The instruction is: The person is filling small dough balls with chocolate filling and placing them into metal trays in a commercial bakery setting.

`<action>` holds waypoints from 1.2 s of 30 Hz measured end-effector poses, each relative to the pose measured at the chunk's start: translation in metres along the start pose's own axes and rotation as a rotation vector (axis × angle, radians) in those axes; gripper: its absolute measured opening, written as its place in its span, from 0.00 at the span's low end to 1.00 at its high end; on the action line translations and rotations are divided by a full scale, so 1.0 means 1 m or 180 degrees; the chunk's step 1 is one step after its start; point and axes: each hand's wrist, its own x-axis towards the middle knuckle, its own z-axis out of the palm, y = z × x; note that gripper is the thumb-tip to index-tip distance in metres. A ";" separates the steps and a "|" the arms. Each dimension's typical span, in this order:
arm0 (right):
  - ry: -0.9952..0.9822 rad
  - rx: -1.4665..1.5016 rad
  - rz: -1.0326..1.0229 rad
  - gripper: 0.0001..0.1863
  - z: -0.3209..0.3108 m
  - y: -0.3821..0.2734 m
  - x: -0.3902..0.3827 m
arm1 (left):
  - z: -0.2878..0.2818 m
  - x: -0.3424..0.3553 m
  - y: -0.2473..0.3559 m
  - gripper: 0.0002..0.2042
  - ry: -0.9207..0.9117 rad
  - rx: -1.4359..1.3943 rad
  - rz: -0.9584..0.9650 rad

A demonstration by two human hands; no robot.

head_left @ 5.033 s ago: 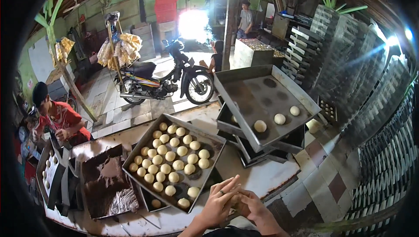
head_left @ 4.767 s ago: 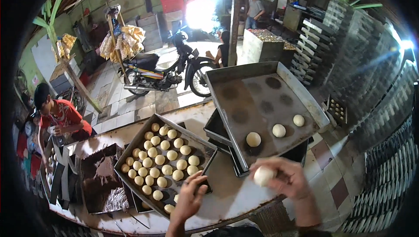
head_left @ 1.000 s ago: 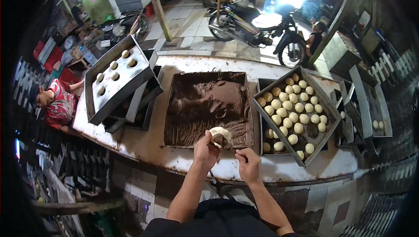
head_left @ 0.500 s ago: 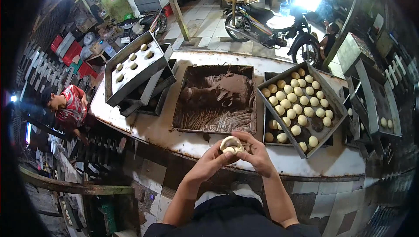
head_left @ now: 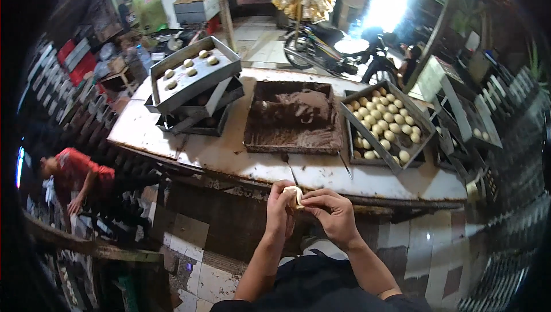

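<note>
A pale piece of dough [head_left: 294,196], its rim folded up into a curved edge, is held over the near edge of the table. My left hand [head_left: 279,210] cups it from the left with fingers curled. My right hand [head_left: 332,213] pinches its right edge between thumb and fingers. What lies inside the dough cannot be made out. Just beyond my hands sits a rectangular metal pan [head_left: 293,149] holding brown paste [head_left: 313,102]. To its right, a tilted tray [head_left: 376,144] carries many round dough balls [head_left: 381,118].
Stacked metal trays [head_left: 167,98] stand at the table's left, several dough balls on top. Two thin tools [head_left: 346,166] lie by the pan. More trays [head_left: 468,111] are at far right. A person in red [head_left: 86,168] is at left; a motorcycle [head_left: 330,53] stands behind the table.
The dough has turned from an open cup facing up to edge-on, and my right fingers now pinch its side. My view has shifted. The person in red has changed posture and come lower in view.
</note>
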 end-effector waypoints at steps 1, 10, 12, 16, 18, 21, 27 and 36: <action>-0.0029 -0.0122 -0.0058 0.10 0.005 -0.004 -0.007 | -0.004 -0.010 -0.002 0.10 -0.0049 -0.0035 -0.0060; 0.0626 -0.0340 0.0344 0.11 -0.005 -0.012 -0.068 | 0.015 -0.073 -0.006 0.15 -0.0753 0.2064 0.0881; 0.0415 -0.0306 0.0310 0.12 -0.003 -0.031 -0.075 | 0.010 -0.071 -0.024 0.15 -0.0295 0.1689 0.0530; 0.0680 0.0156 0.0366 0.13 -0.053 -0.028 -0.102 | 0.051 -0.086 -0.052 0.17 -0.0981 0.2027 0.0468; 0.0903 0.0539 0.0548 0.12 -0.091 -0.031 -0.115 | 0.082 -0.094 -0.078 0.17 -0.1382 0.2410 0.0829; 0.1129 0.0307 0.0378 0.10 -0.161 -0.006 -0.153 | 0.141 -0.101 -0.119 0.17 -0.1945 0.3330 0.1332; 0.1398 -0.0837 0.0380 0.09 -0.262 -0.004 -0.216 | 0.200 -0.090 -0.235 0.18 -0.1842 0.3613 -0.0157; 0.1487 0.0761 0.0749 0.06 -0.343 0.041 -0.232 | 0.251 -0.066 -0.283 0.19 -0.2039 0.3013 -0.1283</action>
